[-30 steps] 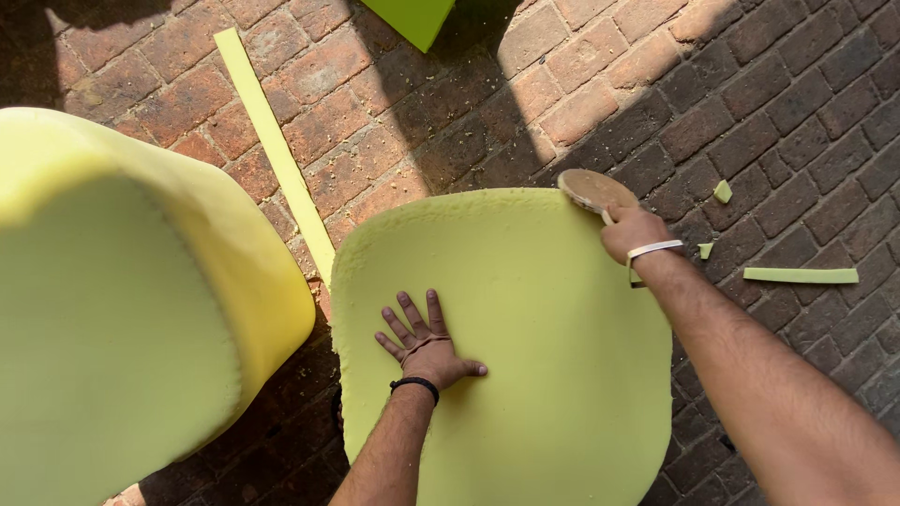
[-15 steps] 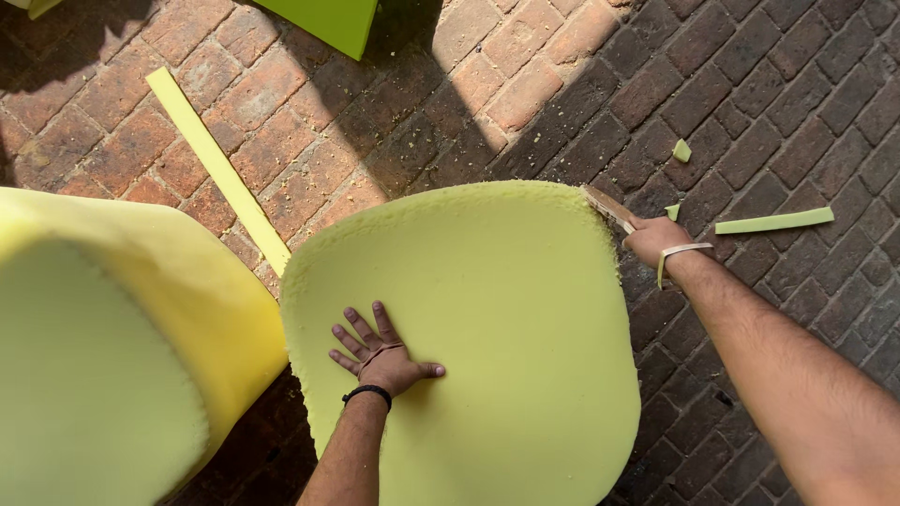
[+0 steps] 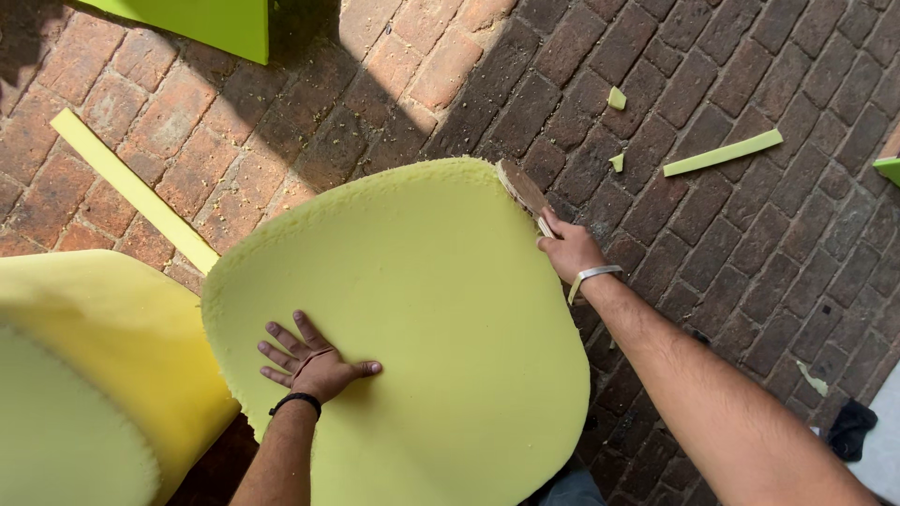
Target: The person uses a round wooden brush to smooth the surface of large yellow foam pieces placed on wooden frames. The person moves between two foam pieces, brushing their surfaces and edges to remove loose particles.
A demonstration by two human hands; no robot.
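Below, my left hand [image 3: 314,364] lay spread flat on the yellow foam pad [image 3: 412,328] over the brick floor [image 3: 750,215]; my right hand [image 3: 569,251] gripped a wooden-handled tool [image 3: 525,192], its blade hidden at the pad's edge.

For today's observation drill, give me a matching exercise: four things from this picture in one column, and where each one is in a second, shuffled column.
1. left hand
2. right hand
3. long foam strip
4. short foam strip

A. on bricks, upper right
B. flat on the foam sheet
C. on bricks, left of sheet
D. gripping a tool at the sheet's edge

Pairs: 1-B, 2-D, 3-C, 4-A
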